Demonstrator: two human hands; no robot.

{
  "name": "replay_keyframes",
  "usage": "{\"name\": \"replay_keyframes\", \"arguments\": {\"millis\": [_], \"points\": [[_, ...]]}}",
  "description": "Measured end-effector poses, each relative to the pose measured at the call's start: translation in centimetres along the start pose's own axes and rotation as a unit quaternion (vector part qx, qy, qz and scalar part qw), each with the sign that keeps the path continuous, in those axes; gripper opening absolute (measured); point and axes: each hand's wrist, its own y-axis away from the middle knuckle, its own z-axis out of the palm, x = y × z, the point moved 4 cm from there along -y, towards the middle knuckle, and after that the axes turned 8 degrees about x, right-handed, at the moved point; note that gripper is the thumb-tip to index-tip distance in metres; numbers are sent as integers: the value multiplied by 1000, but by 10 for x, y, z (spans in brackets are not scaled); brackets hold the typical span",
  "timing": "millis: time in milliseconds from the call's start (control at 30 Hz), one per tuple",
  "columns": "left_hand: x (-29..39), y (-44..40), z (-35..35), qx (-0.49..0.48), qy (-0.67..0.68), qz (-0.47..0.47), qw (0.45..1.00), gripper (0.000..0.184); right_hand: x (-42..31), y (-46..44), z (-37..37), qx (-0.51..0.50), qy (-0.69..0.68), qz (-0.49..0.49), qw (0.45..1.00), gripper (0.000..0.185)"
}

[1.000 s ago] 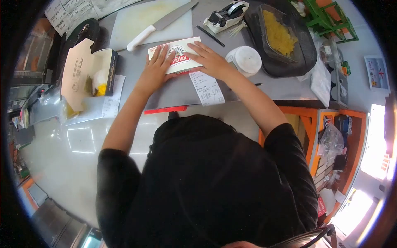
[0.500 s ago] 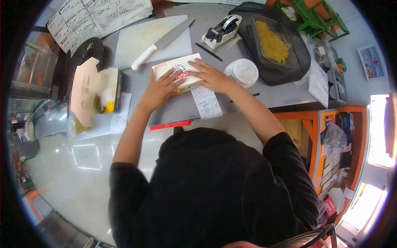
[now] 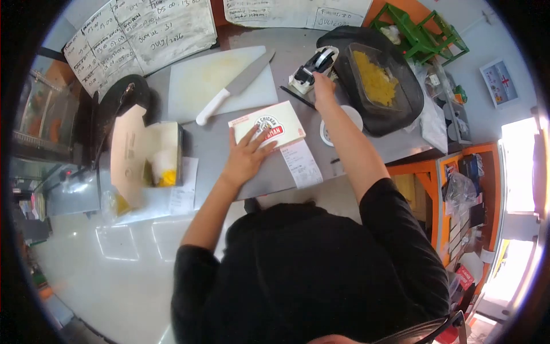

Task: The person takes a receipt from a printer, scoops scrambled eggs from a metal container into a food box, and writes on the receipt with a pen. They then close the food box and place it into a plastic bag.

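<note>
My left hand [image 3: 247,157] lies flat with its fingers spread on the lid of a closed white takeaway box [image 3: 281,119] with a chicken logo. A printed receipt [image 3: 302,166] hangs from under the box's near side. My right hand [image 3: 324,93] is at the front end of a tape dispenser [image 3: 314,70], its fingers drawn together. Whatever they pinch there is too small to make out. Between box and dispenser lies a black pen [image 3: 298,97]. A white round tub [image 3: 350,118] stands partly behind my right forearm.
A large knife [image 3: 238,86] rests on a white cutting board [image 3: 189,86]. An open takeaway box [image 3: 129,155] with food stands at left on another receipt [image 3: 184,198]. A clear container of yellow food [image 3: 375,80] sits in a black tray [image 3: 409,109] at right.
My right hand has left the box lid and moved up and right to the tape dispenser. My left hand stays on the lid. The whole view has shifted slightly.
</note>
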Motion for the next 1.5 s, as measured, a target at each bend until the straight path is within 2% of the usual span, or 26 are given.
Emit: {"name": "replay_keyframes", "arguments": {"millis": [67, 100, 200, 267, 333, 367, 433, 467, 533, 567, 633, 767, 833, 867, 933, 967, 1033, 1067, 1133, 1167, 1233, 1267, 1333, 1367, 1433, 1500], "points": [[-2, 2, 2, -5, 12, -13, 1000, 38, -14, 3, 9, 44, 39, 88, 994, 39], [-3, 3, 1, 16, 22, -9, 1000, 38, 11, -23, 21, 57, -2, 114, 992, 36], [-7, 5, 1, 2, 40, -20, 999, 40, 25, -47, 35, 40, -60, 144, 987, 34], [-11, 7, 3, 19, 66, -23, 997, 42, -8, -19, 38, 73, -87, 158, 981, 33], [-14, 8, 5, 9, 63, -18, 998, 42, -27, 10, 42, 167, -184, 220, 943, 26], [-15, 8, 4, 13, 69, -20, 997, 42, -26, 17, 43, 170, -179, 216, 945, 26], [-16, 8, 3, 1, 91, -30, 995, 44, -13, 21, 52, 114, -316, 179, 924, 21], [-17, 8, 3, 3, 94, -33, 995, 44, -4, 23, 55, 115, -312, 178, 926, 21], [-19, 9, 5, -6, 94, -35, 995, 43, 0, 28, 56, 130, -376, 72, 915, 20], [-19, 8, 6, -8, 96, -36, 995, 43, 4, 27, 57, 131, -374, 74, 915, 20], [-20, 8, 6, 5, 98, -37, 995, 42, -7, 32, 59, 65, -343, -29, 937, 19], [-20, 7, 7, -12, 100, -32, 994, 40, -12, 38, 50, 72, -355, -21, 932, 19], [-20, 8, 9, -9, 92, -31, 995, 41, 1, 30, 48, -1, -294, 9, 956, 20], [-20, 8, 9, -9, 92, -27, 995, 41, 8, 28, 44, 3, -296, 8, 955, 20], [-20, 6, 5, -12, 93, -32, 995, 41, 11, 27, 39, -6, -166, -61, 984, 30], [-19, 6, 5, -12, 93, -29, 995, 41, 14, 26, 35, -3, -168, -62, 984, 30], [-19, 6, 7, -19, 91, -33, 995, 41, 4, 32, 28, 27, 45, -174, 983, 21], [-19, 7, 7, -20, 92, -30, 995, 41, 1, 32, 25, 29, 44, -173, 983, 21], [-19, 6, 7, -13, 79, -27, 996, 41, -4, 27, 16, 70, 229, -263, 934, 21], [-18, 7, 7, -15, 79, -24, 996, 41, -3, 26, 8, 73, 228, -261, 935, 21], [-18, 5, 4, -7, 76, -29, 997, 42, -10, 32, -2, -8, 338, -293, 894, 20], [-17, 4, 2, -7, 78, -27, 997, 42, -15, 34, -13, -6, 339, -292, 894, 20], [-16, 3, -1, -2, 103, -29, 994, 44, -37, 52, -34, 35, 331, -382, 862, 19], [-16, 4, -1, -4, 104, -31, 994, 44, -43, 63, -43, 33, 332, -381, 862, 19], [-14, 5, -1, 6, 88, -18, 996, 46, -43, 89, -57, -89, 207, -173, 959, 21], [-17, 9, 4, -1, 100, -2, 995, 46, -54, 133, -62, -137, 208, -155, 956, 22]]}}
